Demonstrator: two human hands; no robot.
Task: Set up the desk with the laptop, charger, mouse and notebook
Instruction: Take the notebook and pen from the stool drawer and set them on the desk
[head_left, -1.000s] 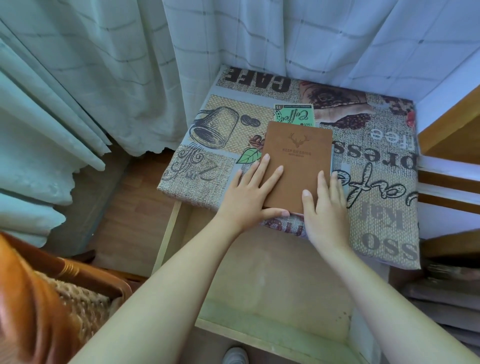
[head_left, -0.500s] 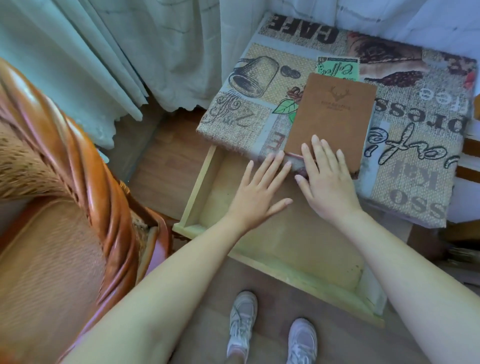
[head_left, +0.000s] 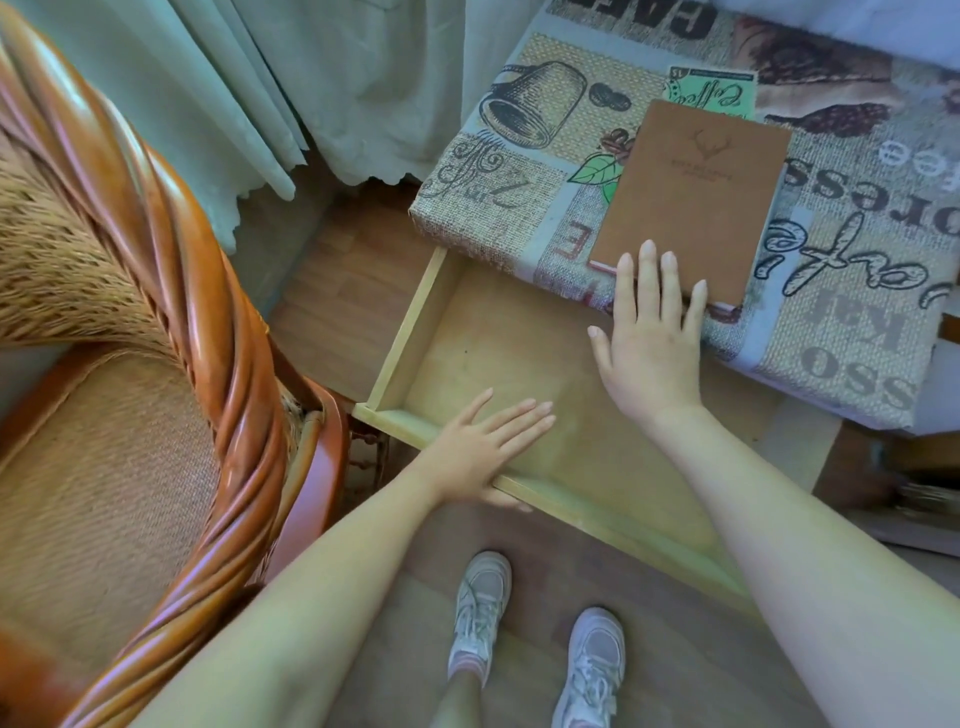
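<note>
A brown notebook (head_left: 693, 200) with a deer emblem lies flat on the desk (head_left: 852, 332), which is covered by a coffee-print cloth. My right hand (head_left: 652, 343) is spread flat, its fingertips resting on the notebook's near edge. My left hand (head_left: 485, 449) rests with fingers apart on the front rim of the pulled-out wooden drawer (head_left: 395, 364) below the desk top. The drawer's inside looks bare. No laptop, charger or mouse shows.
A rattan armchair (head_left: 171, 322) with a twisted orange frame stands close on the left. Pale curtains (head_left: 291, 78) hang behind the desk. My two feet in light sneakers (head_left: 537, 649) stand on the wooden floor before the drawer.
My left hand left the notebook and moved down to the drawer's front rim. My right hand stayed at the notebook's near edge. The view tilted down and left, bringing the armchair in.
</note>
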